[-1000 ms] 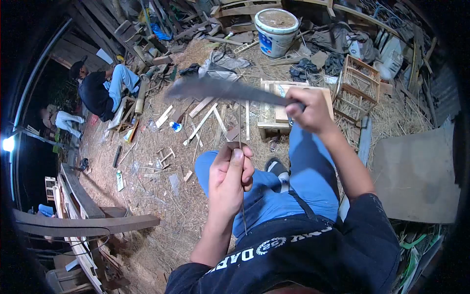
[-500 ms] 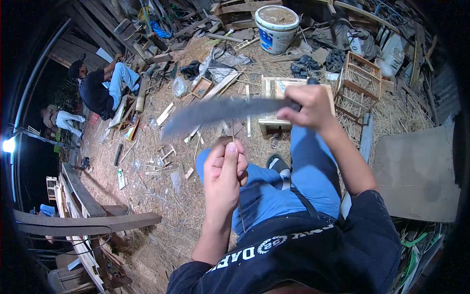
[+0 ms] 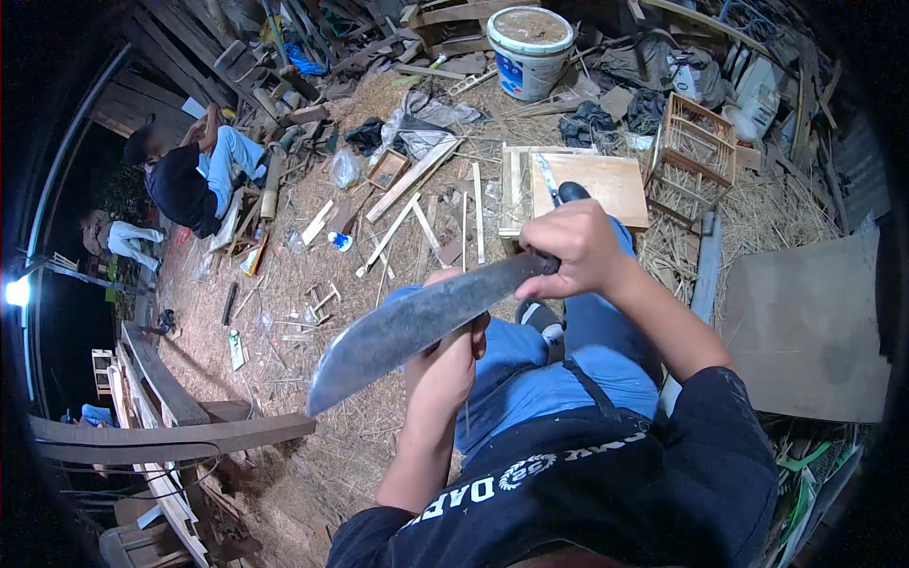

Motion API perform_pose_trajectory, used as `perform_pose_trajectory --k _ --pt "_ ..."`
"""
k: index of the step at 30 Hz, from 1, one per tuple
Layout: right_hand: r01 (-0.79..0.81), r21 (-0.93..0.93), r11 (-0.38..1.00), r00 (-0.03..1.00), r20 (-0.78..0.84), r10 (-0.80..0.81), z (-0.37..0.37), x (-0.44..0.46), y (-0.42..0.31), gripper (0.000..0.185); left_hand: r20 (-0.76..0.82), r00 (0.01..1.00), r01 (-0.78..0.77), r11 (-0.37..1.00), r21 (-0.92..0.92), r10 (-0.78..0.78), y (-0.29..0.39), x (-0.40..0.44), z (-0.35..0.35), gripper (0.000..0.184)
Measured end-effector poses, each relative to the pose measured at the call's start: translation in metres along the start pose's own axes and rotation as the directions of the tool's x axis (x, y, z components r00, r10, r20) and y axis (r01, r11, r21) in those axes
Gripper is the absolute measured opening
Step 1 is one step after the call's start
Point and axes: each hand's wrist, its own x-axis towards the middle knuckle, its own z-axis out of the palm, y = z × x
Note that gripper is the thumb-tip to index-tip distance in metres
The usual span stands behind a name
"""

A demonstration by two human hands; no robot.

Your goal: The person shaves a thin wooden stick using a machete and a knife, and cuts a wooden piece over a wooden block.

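Observation:
A broad machete [image 3: 417, 327] slants across the middle of the head view, its tip low on the left. My right hand [image 3: 576, 248] is wrapped round its dark handle. Behind the blade is my left hand [image 3: 447, 367], closed, with most of its fingers covered by the metal. The thin stick in its grip is mostly hidden; a short length shows below the hand. Beyond my right hand, a small knife [image 3: 546, 178] lies on a low wooden stool [image 3: 601, 185].
A white bucket [image 3: 530, 55] and a slatted wooden frame [image 3: 696, 142] stand beyond my knees. Wood scraps and shavings litter the ground. A person [image 3: 185, 175] sits at upper left, another farther off. A beam [image 3: 170, 434] juts in from the left; a flat panel [image 3: 805, 331] lies right.
My right hand has swung the machete down and towards me, so its blade now crosses in front of my left hand. The stick's upper end is no longer visible.

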Motion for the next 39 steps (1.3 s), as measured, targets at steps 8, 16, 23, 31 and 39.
perform_pose_trajectory --k 8,16,23,31,39 --pt "-0.409 0.109 0.906 0.876 -0.232 0.423 -0.011 0.009 0.053 0.063 0.113 0.991 -0.065 0.997 -0.049 0.070 0.006 -0.006 -0.009 0.022" --pt "-0.139 -0.030 0.990 0.989 0.051 0.140 -0.006 0.006 0.011 0.061 0.074 0.997 0.015 0.996 -0.091 -0.008 -0.001 0.006 -0.007 0.020" --pt "0.007 -0.061 0.998 1.000 -0.010 -0.008 -0.007 0.014 0.007 0.062 0.083 0.995 0.058 0.992 -0.110 -0.049 -0.005 -0.003 -0.008 0.015" --pt "-0.351 0.053 0.935 0.919 -0.171 0.355 -0.011 0.006 0.039 0.063 0.167 0.985 -0.022 0.996 -0.089 0.036 -0.004 0.003 -0.012 0.025" --pt "-0.105 -0.053 0.993 0.994 0.030 0.107 -0.001 0.005 -0.009 0.062 -0.007 0.999 0.050 0.994 -0.094 -0.051 -0.002 0.005 -0.003 0.014"
